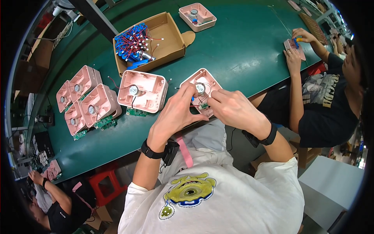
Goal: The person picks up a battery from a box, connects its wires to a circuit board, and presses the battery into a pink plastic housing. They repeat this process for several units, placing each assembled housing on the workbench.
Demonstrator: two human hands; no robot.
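Observation:
A pink plastic housing lies tilted at the table's near edge, its open side up. Inside it are a round metal speaker, thin wires and a small green circuit board. My left hand grips the housing's left side, thumb at its near edge and fingers curled over the wall by a bit of blue. Over the right side, my right hand is closed in a pinch beside the board; what lies between its fingertips is hidden. Just left stands another pink housing with a speaker, a board poking out below.
Several pink housings with speakers and green boards cluster at the left. A cardboard box of blue wired cells stands behind. Another pink housing sits at the far side of the green table. Co-workers sit at right and lower left.

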